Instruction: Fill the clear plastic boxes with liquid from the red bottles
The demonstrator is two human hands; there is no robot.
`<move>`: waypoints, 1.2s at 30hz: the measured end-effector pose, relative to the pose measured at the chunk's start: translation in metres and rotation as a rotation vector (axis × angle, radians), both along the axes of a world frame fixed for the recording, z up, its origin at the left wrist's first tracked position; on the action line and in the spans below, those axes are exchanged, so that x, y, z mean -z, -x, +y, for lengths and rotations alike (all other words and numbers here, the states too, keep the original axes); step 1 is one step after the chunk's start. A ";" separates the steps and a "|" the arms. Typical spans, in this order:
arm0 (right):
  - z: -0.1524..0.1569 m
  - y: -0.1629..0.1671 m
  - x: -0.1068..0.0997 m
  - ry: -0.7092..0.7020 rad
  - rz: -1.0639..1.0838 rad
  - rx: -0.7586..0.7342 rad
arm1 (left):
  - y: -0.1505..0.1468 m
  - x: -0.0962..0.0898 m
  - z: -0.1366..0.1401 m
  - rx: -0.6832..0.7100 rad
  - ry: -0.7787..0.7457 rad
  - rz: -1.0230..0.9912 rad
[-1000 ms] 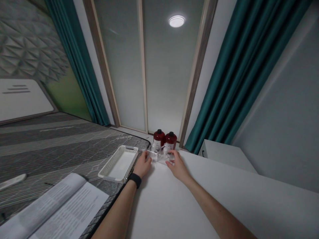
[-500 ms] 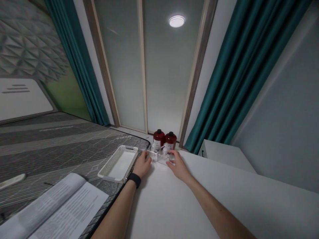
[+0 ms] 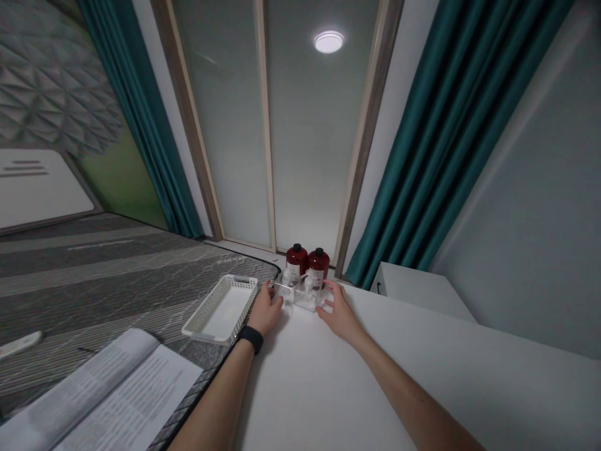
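Observation:
A clear plastic box [image 3: 306, 302] with small white-topped bottles [image 3: 308, 283] in it stands on the white tabletop, in front of two dark red bottles with black caps [image 3: 297, 255]. My left hand [image 3: 266, 310], with a black band on the wrist, is at the box's left side, thumb and fingers apart. At the right side is my right hand [image 3: 339, 313], fingers spread and curved around the box's corner. Neither hand visibly grips the box; whether the fingertips still touch it is hard to tell.
Left of my left arm, a white perforated basket [image 3: 192, 332] lies on a grey patterned mattress [image 3: 141, 269], near an open book [image 3: 136, 388]. A white cabinet [image 3: 422, 291] stands beyond the table [image 3: 328, 394] at right. Teal curtains [image 3: 446, 144] flank the glass door [image 3: 314, 144].
My right hand has moved slightly right, away from the clear box, its fingers opening. The left fingers have eased back a little. The whole view has shifted slightly.

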State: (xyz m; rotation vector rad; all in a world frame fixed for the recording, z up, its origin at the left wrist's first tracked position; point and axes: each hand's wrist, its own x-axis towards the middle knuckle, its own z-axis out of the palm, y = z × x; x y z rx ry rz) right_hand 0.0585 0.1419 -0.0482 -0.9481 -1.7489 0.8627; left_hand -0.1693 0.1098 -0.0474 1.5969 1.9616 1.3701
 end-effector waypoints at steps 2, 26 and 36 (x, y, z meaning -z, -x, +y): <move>-0.002 -0.012 -0.003 0.002 -0.002 0.026 | 0.001 -0.006 -0.003 -0.026 -0.063 0.030; -0.105 -0.144 -0.046 0.016 -0.133 0.152 | -0.135 -0.088 -0.055 0.775 -0.199 0.533; -0.141 -0.162 -0.030 0.003 -0.230 0.290 | -0.185 -0.070 -0.071 0.869 -0.036 0.579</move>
